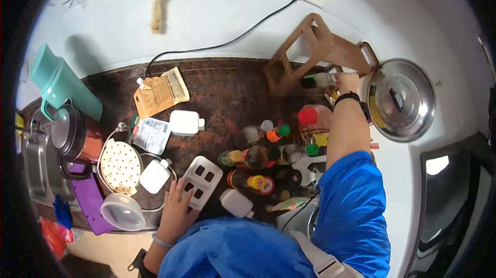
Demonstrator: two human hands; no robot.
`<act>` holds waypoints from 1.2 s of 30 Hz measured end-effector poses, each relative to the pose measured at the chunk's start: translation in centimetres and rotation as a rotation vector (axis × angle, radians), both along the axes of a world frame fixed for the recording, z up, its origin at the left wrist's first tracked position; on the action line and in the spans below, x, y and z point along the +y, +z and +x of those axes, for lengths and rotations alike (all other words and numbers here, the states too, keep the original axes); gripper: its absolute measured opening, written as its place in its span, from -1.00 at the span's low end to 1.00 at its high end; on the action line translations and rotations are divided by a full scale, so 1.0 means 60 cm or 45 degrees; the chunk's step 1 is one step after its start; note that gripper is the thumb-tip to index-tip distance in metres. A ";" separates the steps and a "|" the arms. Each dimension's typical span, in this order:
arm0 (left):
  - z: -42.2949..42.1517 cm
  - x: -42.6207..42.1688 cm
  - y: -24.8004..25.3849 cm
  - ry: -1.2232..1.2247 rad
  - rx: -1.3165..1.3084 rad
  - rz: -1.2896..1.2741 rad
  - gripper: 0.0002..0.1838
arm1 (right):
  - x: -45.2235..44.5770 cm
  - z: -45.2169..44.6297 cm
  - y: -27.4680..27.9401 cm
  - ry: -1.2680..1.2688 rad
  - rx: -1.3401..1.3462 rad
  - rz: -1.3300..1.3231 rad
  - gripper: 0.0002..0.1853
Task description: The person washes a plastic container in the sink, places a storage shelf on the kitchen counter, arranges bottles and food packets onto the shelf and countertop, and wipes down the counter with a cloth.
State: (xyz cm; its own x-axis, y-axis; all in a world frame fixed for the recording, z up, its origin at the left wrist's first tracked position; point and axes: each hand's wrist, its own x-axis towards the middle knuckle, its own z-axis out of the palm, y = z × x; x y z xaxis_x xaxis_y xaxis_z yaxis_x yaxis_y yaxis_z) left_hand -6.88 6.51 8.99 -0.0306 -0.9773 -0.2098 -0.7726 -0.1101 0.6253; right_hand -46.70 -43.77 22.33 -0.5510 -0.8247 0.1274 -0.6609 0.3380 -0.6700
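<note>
On the dark counter, my left hand lies with its fingers spread at the lower left edge of a white tray with square openings. My right hand reaches to the back right, its fingers closed around a small clear bottle with a dark green end, held sideways. This bottle is beside a brown plastic rack. Between my hands stand several sauce bottles, among them one with an orange and green top and one with a yellow cap. A red-lidded jar is left of my right forearm.
A steel lid leans at the right. White containers, a tan pouch, a steamer plate, a clear bowl, a purple board, a pot and a teal flask occupy the left. A black cord crosses the back.
</note>
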 end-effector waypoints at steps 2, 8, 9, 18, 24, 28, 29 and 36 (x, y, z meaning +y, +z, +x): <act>-0.001 -0.006 0.001 0.058 -0.031 0.008 -0.33 | -0.085 -0.063 -0.065 0.054 0.394 -0.046 -0.78; -0.008 -0.016 0.003 0.155 0.012 0.097 -0.34 | -0.192 -0.097 -0.129 0.134 0.365 -0.090 -0.69; -0.009 -0.019 0.005 0.172 0.021 0.107 -0.34 | -0.213 -0.105 -0.147 0.185 0.309 -0.132 -0.72; -0.018 -0.013 0.001 0.242 0.039 0.067 -0.36 | -0.361 -0.154 -0.225 0.899 0.441 -0.484 -0.76; -0.020 -0.005 -0.013 0.096 0.063 0.047 -0.31 | -0.219 -0.073 -0.121 0.786 0.383 0.252 -0.63; -0.014 -0.019 -0.051 -0.033 0.106 -0.106 -0.30 | -0.026 0.057 0.010 0.729 0.582 0.880 -0.54; -0.013 -0.020 -0.059 -0.063 0.097 -0.114 -0.31 | 0.019 0.096 0.039 0.762 0.617 0.960 -0.51; -0.005 -0.011 -0.082 -0.172 0.030 -0.161 -0.33 | 0.232 0.249 0.053 1.530 0.685 1.312 -0.54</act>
State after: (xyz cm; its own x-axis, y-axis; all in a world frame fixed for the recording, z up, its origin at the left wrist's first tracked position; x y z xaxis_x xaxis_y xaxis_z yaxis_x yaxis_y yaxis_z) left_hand -7.18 5.84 4.07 -0.1670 -0.9824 -0.0832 -0.7600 0.0745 0.6457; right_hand -31.73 -29.84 25.49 0.3379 -0.5705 -0.7486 -0.9187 -0.3726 -0.1307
